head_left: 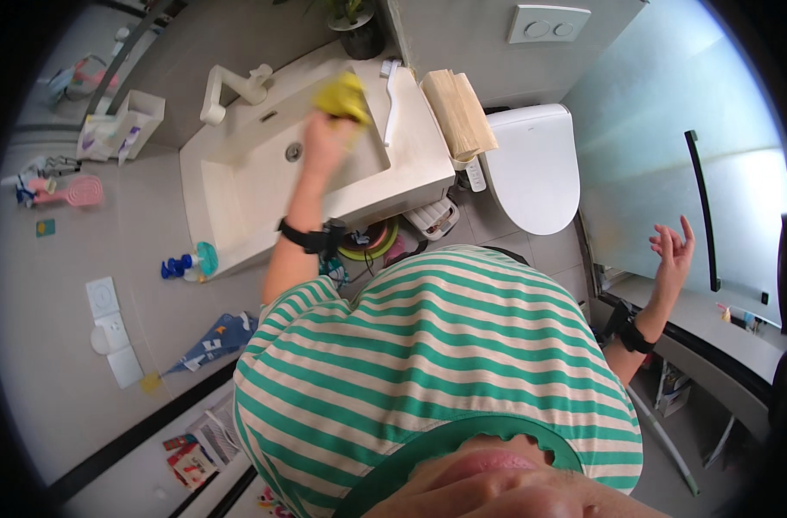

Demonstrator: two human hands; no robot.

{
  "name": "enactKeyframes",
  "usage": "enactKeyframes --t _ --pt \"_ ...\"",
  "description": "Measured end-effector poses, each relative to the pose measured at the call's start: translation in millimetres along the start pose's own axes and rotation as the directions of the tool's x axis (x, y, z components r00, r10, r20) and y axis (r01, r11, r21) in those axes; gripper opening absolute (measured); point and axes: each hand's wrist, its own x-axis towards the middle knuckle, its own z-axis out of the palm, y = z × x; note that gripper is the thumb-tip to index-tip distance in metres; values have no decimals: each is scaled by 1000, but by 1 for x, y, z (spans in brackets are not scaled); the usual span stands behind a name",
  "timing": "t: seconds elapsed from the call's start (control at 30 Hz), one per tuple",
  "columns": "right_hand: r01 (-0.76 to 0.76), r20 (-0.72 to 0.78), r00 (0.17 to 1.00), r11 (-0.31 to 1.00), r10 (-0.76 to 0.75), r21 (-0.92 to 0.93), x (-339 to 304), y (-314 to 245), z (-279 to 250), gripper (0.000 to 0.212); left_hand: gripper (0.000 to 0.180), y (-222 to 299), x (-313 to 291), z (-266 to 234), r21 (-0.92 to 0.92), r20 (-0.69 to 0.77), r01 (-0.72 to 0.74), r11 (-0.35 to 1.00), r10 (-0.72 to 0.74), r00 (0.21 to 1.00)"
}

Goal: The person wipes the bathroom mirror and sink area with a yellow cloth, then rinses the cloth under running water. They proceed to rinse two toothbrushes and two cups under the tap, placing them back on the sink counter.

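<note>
My left hand is over the right side of the white sink, closed on a yellow cloth. Both hand and cloth are smeared by motion, and whether the cloth touches the basin I cannot tell. The drain shows just left of my wrist. Behind it stands a beige faucet. A white long-handled brush lies along the counter right of the cloth. Off to the right, my right hand is raised with its fingers apart and nothing in it, near the frosted glass door.
A potted plant stands at the sink's back corner. Right of the counter are a stack of brown paper towels and a white toilet with its lid down. A blue pump bottle sits at the counter's left end. A black door handle juts out.
</note>
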Motion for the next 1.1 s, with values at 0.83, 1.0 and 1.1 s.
enactKeyframes --t 0.83,1.0,1.1 --pt "514 673 740 639 8 -573 17 -20 573 49 54 -15 -118 -41 -395 -238 222 891 -333 913" --pt "569 766 595 801 -243 -187 5 -37 472 39 42 -58 -17 -53 -270 -346 142 952 -233 909" --pt "396 748 658 887 -92 -239 -2 -52 388 29 42 -82 72 -17 -76 -221 71 995 -86 971"
